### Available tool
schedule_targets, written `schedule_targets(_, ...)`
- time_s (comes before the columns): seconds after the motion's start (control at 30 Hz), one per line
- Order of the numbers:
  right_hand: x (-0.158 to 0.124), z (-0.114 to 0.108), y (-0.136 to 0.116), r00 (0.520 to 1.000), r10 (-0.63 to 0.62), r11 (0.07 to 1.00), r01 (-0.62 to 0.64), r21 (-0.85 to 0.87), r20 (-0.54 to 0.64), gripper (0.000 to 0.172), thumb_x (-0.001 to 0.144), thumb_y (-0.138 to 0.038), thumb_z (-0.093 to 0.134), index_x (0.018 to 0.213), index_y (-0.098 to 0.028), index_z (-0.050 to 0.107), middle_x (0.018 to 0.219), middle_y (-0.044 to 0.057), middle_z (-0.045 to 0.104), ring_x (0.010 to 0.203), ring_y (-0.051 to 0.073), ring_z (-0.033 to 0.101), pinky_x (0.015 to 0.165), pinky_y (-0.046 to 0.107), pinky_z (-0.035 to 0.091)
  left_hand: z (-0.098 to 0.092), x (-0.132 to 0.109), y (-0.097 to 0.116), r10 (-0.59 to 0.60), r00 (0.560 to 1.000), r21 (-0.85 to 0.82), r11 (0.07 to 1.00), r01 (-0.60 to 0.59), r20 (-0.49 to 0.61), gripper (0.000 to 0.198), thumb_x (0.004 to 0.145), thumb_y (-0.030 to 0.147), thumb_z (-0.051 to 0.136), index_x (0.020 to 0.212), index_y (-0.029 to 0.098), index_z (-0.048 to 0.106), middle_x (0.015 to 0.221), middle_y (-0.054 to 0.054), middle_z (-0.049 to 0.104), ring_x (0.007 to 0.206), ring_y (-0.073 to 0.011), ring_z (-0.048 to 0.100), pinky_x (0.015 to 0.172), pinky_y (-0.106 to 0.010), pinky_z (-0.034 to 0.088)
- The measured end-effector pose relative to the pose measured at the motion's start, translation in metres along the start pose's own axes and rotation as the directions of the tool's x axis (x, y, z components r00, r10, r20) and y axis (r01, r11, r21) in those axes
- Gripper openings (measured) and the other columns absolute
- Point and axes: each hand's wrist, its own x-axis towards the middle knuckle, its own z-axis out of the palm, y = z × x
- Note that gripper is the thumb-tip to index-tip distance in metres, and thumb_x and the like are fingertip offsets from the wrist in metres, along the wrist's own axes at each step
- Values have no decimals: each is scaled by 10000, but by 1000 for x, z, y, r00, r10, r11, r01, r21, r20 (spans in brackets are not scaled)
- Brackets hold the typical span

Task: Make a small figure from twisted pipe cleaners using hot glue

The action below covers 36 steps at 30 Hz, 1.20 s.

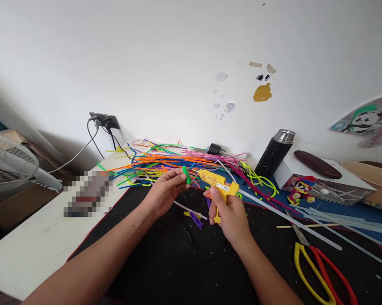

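Observation:
My right hand (pixel 229 216) is wrapped round the handle of a yellow glue gun (pixel 216 181), its nozzle pointing left. My left hand (pixel 165 191) pinches a short green pipe-cleaner piece (pixel 186 174) right at the gun's nozzle. Both hands hover over a black mat (pixel 165 262). A purple and yellow pipe-cleaner bit (pixel 194 217) lies on the mat below the hands.
A heap of coloured pipe cleaners (pixel 171 163) lies behind the hands. Scissors with yellow and red handles (pixel 318 267) and clear glue sticks (pixel 346 224) lie at right. A black flask (pixel 275 154), a box (pixel 324 182), a wall socket (pixel 104 120) and a fan (pixel 9 165) surround the desk.

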Motion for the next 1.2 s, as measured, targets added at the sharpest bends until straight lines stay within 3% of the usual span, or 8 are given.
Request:
schedule_targets(0.7,-6,2,-4,1000,-24,993,24,-112,8,549,930,-705,589,793,-181,678,418,-30,528,367,138,523,460,262,438,-1,-1,-1,80,996,105,991,-84,46,226,695,252,925,801,142,759,791,-25,715,683,-114,630,695,-234,513)
schedule_targets(0.9,-8,4,-6,1000,-21,995,19,-98,-12,557,912,-704,614,674,-200,619,426,-25,520,361,131,511,441,260,421,-1,-2,0,123,990,157,979,-132,62,205,717,269,908,802,151,764,798,-31,716,717,-130,629,729,-249,502)
schedule_targets(1.2,-9,5,-9,999,-25,995,22,-100,-28,545,901,-708,624,772,-181,669,412,-40,510,351,130,508,414,243,408,-1,-2,0,113,991,198,972,-125,73,212,718,287,906,782,150,758,759,-25,699,664,-115,591,668,-227,467)
